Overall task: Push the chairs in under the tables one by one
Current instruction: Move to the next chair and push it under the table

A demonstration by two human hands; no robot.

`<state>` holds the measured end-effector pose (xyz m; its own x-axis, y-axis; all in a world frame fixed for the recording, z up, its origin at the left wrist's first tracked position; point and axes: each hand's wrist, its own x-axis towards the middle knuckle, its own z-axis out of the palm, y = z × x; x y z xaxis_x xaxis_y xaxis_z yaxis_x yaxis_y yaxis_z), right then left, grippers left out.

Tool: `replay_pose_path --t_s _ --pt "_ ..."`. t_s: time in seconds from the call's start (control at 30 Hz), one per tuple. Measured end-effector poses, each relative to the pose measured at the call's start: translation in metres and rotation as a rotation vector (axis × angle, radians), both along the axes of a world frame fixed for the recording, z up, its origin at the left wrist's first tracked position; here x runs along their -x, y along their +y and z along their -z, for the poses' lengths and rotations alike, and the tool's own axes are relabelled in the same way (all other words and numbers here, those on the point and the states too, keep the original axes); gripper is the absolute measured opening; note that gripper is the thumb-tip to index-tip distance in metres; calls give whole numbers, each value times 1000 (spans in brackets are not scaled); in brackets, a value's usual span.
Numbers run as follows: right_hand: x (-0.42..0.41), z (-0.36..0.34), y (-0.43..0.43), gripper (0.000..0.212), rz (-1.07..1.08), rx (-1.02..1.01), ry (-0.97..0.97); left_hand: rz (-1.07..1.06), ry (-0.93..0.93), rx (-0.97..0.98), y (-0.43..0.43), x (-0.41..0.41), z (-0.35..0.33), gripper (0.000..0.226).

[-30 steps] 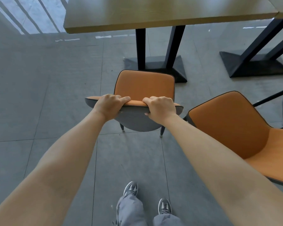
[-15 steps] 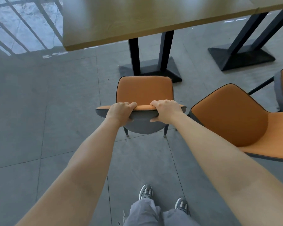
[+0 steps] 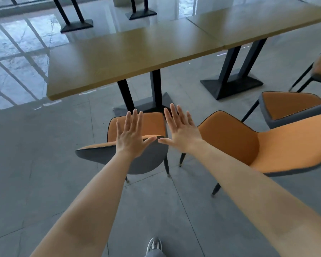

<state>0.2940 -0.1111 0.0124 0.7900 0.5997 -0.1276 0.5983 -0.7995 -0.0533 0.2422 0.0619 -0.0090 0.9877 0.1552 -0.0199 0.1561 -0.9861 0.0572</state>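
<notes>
Looking down, both hands are spread wide and hold nothing: the left hand [image 3: 131, 135] is over the top edge of the chair [image 3: 153, 125] back, the right hand [image 3: 182, 132] just off its right corner. The chair stands before the table [image 3: 128, 58], seat near the black base [image 3: 165, 101].

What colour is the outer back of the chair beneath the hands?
The chair back is dark grey; head view.

Reaching forward with the bare left arm [image 3: 85, 210] and right arm [image 3: 248, 191], both nearly straight. Holding the left hand [image 3: 131, 135] and right hand [image 3: 182, 135] side by side, backs up, fingers [image 3: 135, 118] straight and spread, gripping nothing. Thumb tips [image 3: 150, 140] pointing toward each other, just apart.
</notes>
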Motion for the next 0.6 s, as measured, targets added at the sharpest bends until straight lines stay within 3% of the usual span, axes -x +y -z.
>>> replay_pose_path --t_s 0.27,0.6 --pt "4 -31 -161 92 68 2 -83 39 -114 -1 -140 -17 -18 92" --pt "-30 -35 -359 97 251 75 -90 193 -99 0 -313 -84 -18 93"
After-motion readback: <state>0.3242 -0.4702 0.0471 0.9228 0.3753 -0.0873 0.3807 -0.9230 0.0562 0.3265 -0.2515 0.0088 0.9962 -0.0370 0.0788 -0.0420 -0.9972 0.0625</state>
